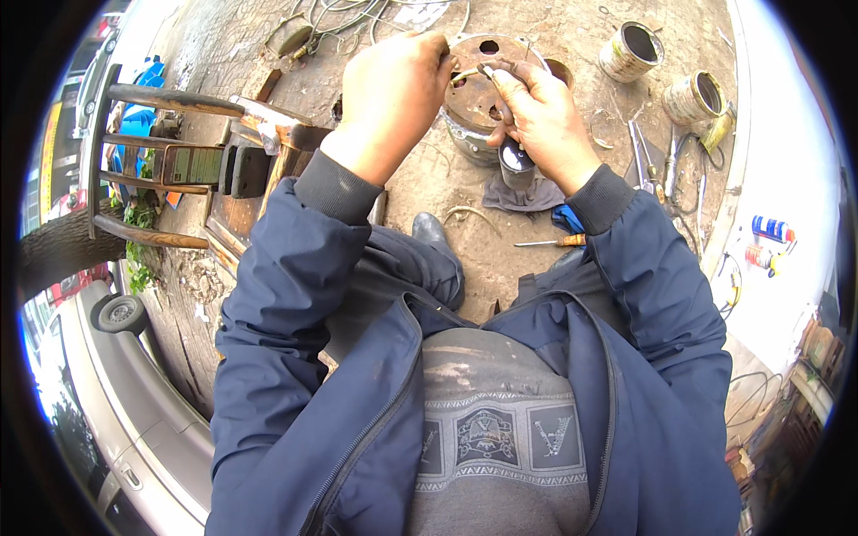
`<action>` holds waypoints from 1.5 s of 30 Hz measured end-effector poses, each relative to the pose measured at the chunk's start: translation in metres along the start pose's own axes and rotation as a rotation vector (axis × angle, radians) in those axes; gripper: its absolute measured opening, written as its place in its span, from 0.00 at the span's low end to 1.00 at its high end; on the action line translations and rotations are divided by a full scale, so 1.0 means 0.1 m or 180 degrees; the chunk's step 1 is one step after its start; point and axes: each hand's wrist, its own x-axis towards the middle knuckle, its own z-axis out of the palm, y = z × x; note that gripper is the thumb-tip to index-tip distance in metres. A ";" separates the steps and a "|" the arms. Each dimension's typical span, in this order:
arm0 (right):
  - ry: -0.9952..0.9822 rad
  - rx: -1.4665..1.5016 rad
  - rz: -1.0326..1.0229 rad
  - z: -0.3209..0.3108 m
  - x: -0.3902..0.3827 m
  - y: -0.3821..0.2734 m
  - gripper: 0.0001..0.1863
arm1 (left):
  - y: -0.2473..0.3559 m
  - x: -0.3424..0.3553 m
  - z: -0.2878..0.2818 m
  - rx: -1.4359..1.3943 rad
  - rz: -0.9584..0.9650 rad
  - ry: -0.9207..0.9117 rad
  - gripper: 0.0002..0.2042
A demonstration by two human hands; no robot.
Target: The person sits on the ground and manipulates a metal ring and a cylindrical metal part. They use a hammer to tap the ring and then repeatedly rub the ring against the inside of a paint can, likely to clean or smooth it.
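My left hand [393, 103] is raised at the upper centre with its fingers closed near a thin pale piece [466, 73]; what they grip is hidden. My right hand [541, 121] is closed on a small dark and silvery thing [489, 73] at the other end of that piece, too small to name. Both hands are over a rusty round metal housing [474, 107] with several holes. A dark cylinder [517, 174] with a light top stands just below my right hand, above a grey cloth [509, 198].
Wooden furniture [170, 228] lies at left beside a tree trunk [49, 246] and a car [125, 393]. A screwdriver [567, 241] lies near my boot [431, 237]. Rusty cans [626, 62], tools [642, 152] and cables are at right; coiled hoses [349, 18] lie at top.
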 end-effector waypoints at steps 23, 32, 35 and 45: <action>-0.0517 -0.0259 0.0256 0.27 -0.24 0.05 0.20 | -0.03 -0.97 -0.01 -0.0916 -0.0406 0.0254 0.06; -0.0685 -0.0302 0.0315 0.28 -0.21 0.05 0.19 | 0.00 -0.92 -0.03 -0.0668 0.0223 0.0414 0.13; -0.0692 -0.0214 0.0258 0.27 -0.20 0.06 0.19 | -0.01 -0.92 -0.03 -0.0686 0.0436 0.0188 0.18; -0.0753 -0.0220 0.0407 0.25 -0.19 0.08 0.20 | -0.18 -0.80 0.06 -0.0662 0.0435 0.0368 0.15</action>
